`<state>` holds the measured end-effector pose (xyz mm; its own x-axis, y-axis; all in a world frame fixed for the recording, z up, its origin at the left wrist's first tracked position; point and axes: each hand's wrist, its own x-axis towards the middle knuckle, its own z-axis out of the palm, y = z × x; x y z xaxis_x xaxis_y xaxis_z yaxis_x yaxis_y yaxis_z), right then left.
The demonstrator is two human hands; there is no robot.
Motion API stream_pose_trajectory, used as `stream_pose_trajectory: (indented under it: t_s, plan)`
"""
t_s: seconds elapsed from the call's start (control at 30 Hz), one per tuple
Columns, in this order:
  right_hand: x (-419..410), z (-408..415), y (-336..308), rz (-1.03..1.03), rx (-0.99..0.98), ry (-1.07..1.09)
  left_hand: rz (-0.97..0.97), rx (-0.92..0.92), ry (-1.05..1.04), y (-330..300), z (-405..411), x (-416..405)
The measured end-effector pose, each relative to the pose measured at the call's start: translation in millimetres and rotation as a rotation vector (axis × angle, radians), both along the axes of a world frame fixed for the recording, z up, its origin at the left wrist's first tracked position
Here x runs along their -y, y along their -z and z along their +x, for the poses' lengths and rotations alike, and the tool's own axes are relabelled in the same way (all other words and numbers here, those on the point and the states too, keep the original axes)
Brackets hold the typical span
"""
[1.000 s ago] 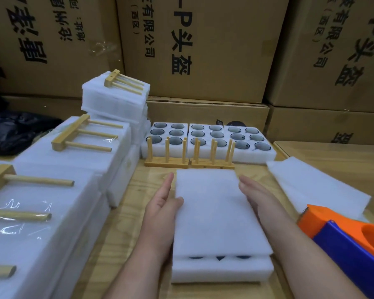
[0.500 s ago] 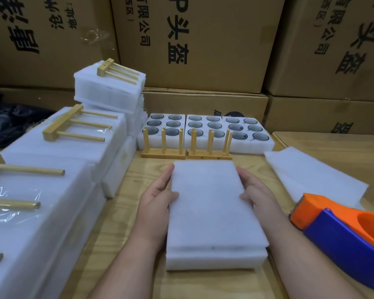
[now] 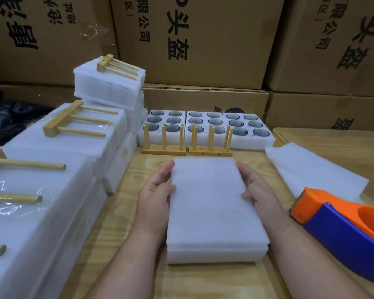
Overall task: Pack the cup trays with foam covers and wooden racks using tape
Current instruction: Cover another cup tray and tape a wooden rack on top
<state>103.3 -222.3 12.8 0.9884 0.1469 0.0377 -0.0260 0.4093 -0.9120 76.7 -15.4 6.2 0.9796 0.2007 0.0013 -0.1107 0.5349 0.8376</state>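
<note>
A foam cover (image 3: 212, 201) is laid flat on a white foam cup tray (image 3: 214, 254) at lower centre of the frame, on the wooden table (image 3: 125, 212). The stack is flanked by both hands: the left hand (image 3: 154, 198) is held against its left edge with the thumb tip on the cover and the fingers loosely curled along the side, and the right hand (image 3: 256, 188) is placed likewise at the right edge, thumb on top. Just behind the stack, two wooden racks (image 3: 187, 145) are stood upright side by side, and behind them open cup trays (image 3: 207, 126) with cups in their holes are lined up. Loose foam sheets (image 3: 311, 169) are seen at right, with an orange and blue tape dispenser (image 3: 341, 225) at lower right. Wrapped packs (image 3: 58, 160) with racks taped on top are stacked along the left side. Cardboard boxes (image 3: 199, 39) fill the top of the frame.
</note>
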Motion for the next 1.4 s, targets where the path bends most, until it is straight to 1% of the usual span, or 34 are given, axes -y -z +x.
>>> stream_pose_trajectory:
  t_s: [0.13, 0.2, 0.33, 0.67, 0.77, 0.83, 0.87, 0.93, 1.0, 1.07, 1.23, 1.4]
  plan:
    - [0, -1, 3, 0.101, -0.054, 0.013, 0.005, -0.034, -0.033, 0, 1, 0]
    - [1, -1, 3, 0.080, -0.069, 0.007, 0.028, -0.037, -0.026, -2, 0, 1]
    - [-2, -2, 1, 0.015, -0.034, 0.011, 0.056, -0.036, -0.024, -4, 0, 2]
    - [0, -1, 3, 0.038, -0.006, -0.001, 0.047, -0.057, -0.016, 2, 2, -1]
    - [0, 0, 4, 0.041, -0.035, 0.088, -0.023, -0.067, -0.103, 3, 5, -1]
    - [4, 2, 2, 0.020, -0.066, 0.214, -0.014, -0.083, -0.168, 4, 7, -4]
    - [7, 3, -2, -0.044, -0.047, 0.291, -0.015, -0.090, -0.184, 4, 8, -6]
    - [13, 5, -14, -0.237, 0.031, 0.430, -0.029, -0.098, -0.198, 5, 9, -8]
    - [16, 8, -34, -0.386, 0.105, 0.514, -0.029, -0.107, -0.216, 4, 10, -7]
    - [14, 18, -53, -0.533, 0.165, 0.548, -0.011, -0.122, -0.234, 2, 10, -5]
    - [-6, 73, -94, -0.975, 0.273, 0.485, 0.031, -0.140, -0.242, 0, 6, -5]
    - [-24, 118, -115, -1.401, 0.364, 0.312, 0.040, -0.150, -0.258, 0, 8, -4]
